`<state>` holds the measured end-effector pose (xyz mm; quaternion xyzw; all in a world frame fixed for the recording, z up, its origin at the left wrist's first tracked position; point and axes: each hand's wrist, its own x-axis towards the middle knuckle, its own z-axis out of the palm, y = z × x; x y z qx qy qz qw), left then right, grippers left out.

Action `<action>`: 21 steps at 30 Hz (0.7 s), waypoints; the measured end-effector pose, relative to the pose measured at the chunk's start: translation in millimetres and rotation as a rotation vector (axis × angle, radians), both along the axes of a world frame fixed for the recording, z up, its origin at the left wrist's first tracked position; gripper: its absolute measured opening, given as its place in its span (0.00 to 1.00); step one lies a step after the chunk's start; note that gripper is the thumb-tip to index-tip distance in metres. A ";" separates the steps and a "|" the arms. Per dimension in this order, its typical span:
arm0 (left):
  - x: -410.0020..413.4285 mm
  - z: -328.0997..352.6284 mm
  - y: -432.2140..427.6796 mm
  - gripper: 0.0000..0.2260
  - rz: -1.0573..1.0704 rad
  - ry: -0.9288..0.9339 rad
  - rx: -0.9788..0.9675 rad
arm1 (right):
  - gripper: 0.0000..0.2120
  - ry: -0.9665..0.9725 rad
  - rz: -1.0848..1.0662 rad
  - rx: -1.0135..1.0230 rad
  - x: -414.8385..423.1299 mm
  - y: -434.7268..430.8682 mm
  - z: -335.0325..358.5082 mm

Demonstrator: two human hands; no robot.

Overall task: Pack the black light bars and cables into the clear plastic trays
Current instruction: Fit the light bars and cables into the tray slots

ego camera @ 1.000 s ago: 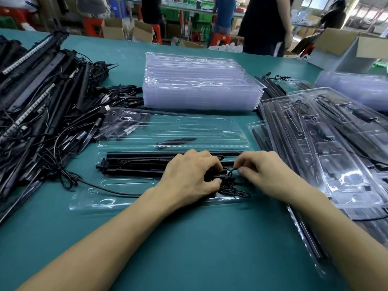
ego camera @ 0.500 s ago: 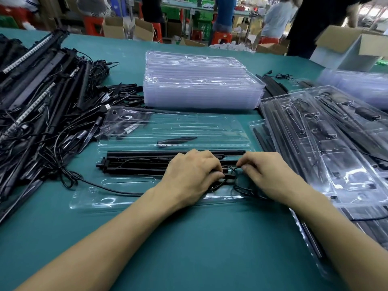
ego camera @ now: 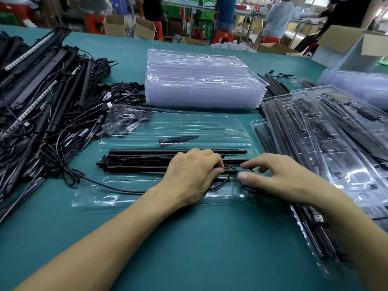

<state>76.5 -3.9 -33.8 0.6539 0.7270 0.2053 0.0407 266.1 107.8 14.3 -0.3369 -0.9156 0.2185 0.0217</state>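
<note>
The left hand (ego camera: 193, 175) lies curled, knuckles up, over the right half of the light bars (ego camera: 147, 162). Its thumb and forefinger pinch the thin black cable (ego camera: 219, 186) at their tips. Just right of this grip, the right hand (ego camera: 279, 177) closes its forefinger and thumb (ego camera: 243, 176) round a loop of the same cable; its remaining fingers are curled back. More cable loops lie under and just in front of both hands.

The light bars lie lengthwise in the middle channels of the open clear tray (ego camera: 117, 199), extending left from the grip. The tray's hinged lid half lies flat directly beyond the grip. A cable runs from under the left wrist, across the tray's near edge, to the left.

Further beyond the grip stands a stack of empty trays (ego camera: 201, 85). Well left of the grip lies a heap of loose bars and cables (ego camera: 42, 101). Right of the grip are packed trays (ego camera: 336, 143), overlapping one another. All items rest on the green table (ego camera: 189, 238).
</note>
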 end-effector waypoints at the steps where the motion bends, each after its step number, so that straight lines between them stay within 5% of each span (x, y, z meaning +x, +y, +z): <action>1: 0.0 -0.1 0.2 0.09 0.001 0.004 -0.001 | 0.31 -0.051 0.043 0.016 4.4 -2.8 -0.4; 9: 1.1 0.3 -0.2 0.10 -0.008 -0.013 -0.005 | 0.14 0.123 0.006 0.046 4.6 -9.2 -16.7; 21: 0.5 -2.4 2.5 0.09 -0.013 -0.003 0.009 | 0.18 0.170 0.158 -0.171 -6.0 -3.7 -13.4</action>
